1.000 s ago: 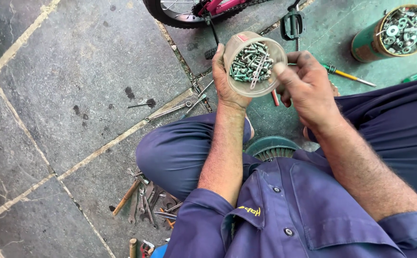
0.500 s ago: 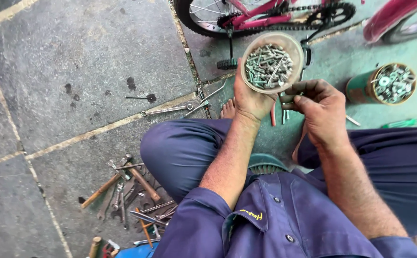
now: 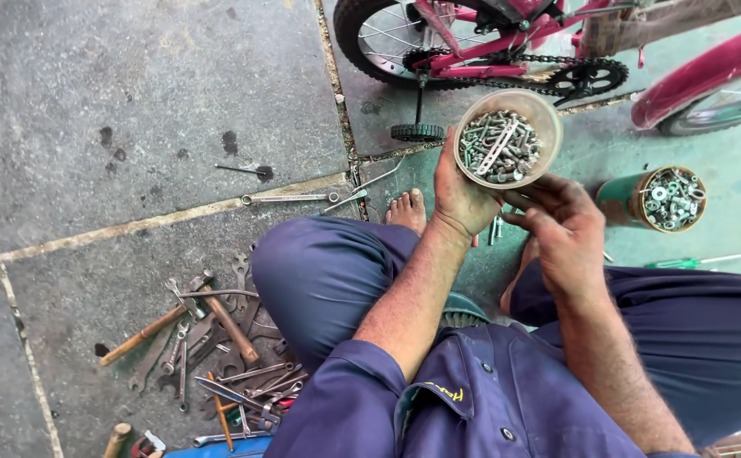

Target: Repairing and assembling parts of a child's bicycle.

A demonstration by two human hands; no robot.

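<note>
1. Centrally, round tub of bolts and screws (image 3: 506,140), held up over the knees, tilted slightly toward the camera, filled nearly to the rim with grey metal fasteners.
2. Left hand (image 3: 459,199) wrapped around the tub's lower side, thumb and fingers pressed against its wall.
3. Right hand (image 3: 561,225) just below and beside the tub, fingers curled together near the rim; whether pinching a fastener cannot be told.
4. Green tin of nuts and washers (image 3: 654,199) standing on the ground to the right, near the right hand, apart from it.
5. Pink bicycle (image 3: 557,38) with chain and small stabiliser wheel, just behind the tub.
6. Heap of spanners and a hammer (image 3: 209,339) on the ground, beside the left knee.
7. Grey stone-slab floor (image 3: 133,110), stained, with pale joints; green painted patch to the right.
</note>
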